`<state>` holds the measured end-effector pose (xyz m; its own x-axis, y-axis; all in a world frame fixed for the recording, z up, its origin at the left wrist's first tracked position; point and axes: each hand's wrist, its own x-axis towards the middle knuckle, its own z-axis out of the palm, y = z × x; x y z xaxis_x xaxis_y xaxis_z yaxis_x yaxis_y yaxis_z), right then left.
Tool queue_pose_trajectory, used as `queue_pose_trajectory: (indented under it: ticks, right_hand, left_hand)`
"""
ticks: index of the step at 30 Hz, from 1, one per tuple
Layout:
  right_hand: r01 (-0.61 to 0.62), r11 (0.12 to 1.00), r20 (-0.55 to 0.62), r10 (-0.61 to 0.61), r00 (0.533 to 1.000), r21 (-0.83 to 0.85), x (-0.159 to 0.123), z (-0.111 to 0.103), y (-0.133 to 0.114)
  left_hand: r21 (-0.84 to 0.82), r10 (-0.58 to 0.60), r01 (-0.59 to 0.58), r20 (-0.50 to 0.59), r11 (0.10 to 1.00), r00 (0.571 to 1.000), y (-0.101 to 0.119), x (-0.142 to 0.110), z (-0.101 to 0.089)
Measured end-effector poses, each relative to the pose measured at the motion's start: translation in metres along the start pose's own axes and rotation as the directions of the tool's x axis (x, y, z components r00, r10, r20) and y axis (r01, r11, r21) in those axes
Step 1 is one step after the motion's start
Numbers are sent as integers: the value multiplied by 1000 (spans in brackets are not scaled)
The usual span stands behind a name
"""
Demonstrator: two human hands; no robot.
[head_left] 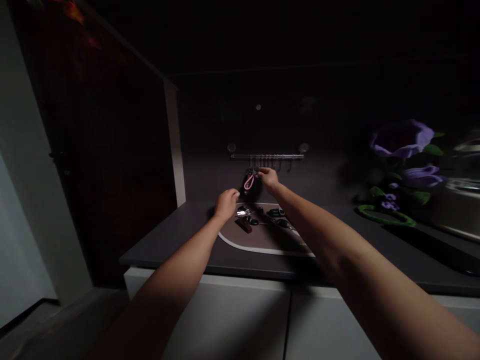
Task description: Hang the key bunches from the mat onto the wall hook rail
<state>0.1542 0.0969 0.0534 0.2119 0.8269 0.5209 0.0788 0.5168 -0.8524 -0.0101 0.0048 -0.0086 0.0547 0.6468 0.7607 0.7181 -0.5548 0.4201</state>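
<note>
In dim light, my right hand (268,177) reaches up under a metal hook rail (267,156) on the wall, fingers pinched on a key set with a pink strap (249,181) that hangs just below the hooks. My left hand (226,203) hovers lower, curled with fingers closed, at the near left of several key bunches (248,216) lying on an oval mat (262,240). Whether the left hand holds one of them is hard to make out.
The mat lies on a dark countertop (172,240) over white cabinet doors (240,320). Purple artificial flowers (403,140) and a metal container (461,200) stand at the right. A tall dark panel and white wall rise at the left.
</note>
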Motion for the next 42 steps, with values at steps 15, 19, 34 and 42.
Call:
queue_pose_trajectory:
  ticks: [15,19,34,42]
  right_hand:
    - [2,998,58,2,998,-67,-53,-21,-12]
    - [-15,999,125,19,992,-33,-81,-29,-13]
    - [198,855,339,-27,940,-480,-122,-38,8]
    - [367,643,451,-37,892,-673,-125,-37,2]
  left_hand:
    - [-209,91,-17,351,978,932,6,-6,-4]
    - [-277,63,75,459,958,886,8,-9,-5]
    - [64,1,-29,401,998,916,-13,-5,6]
    - [157,34,-122,473,980,881,-21,-4,12]
